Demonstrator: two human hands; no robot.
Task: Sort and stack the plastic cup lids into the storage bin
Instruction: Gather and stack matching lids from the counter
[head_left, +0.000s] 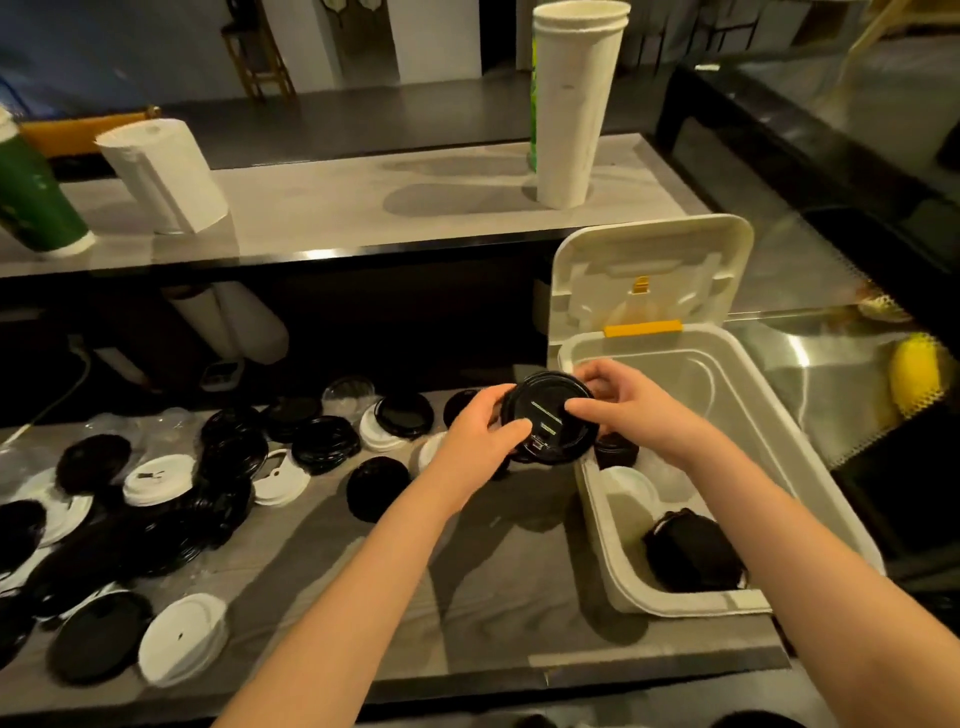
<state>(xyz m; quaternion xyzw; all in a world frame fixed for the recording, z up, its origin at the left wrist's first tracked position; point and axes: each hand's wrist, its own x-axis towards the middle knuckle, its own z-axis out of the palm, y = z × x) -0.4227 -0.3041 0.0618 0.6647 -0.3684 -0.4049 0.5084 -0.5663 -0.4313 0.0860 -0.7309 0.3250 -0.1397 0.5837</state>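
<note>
A stack of black lids (548, 415) hangs over the left rim of the white storage bin (769, 431). My left hand (480, 434) grips its left edge and my right hand (618, 402) pinches its right edge with thumb on top. Inside the bin lie a black lid stack (693, 553), a white lid (631, 486) and another black stack (615, 451). Several loose black and white lids (156, 499) cover the counter to the left.
The bin's lid (649, 270) with a yellow latch stands open behind it. A tall stack of white cups (574, 109), a paper towel roll (166, 176) and a green cup stack (31, 192) stand on the raised shelf. A yellow object (917, 374) lies at right.
</note>
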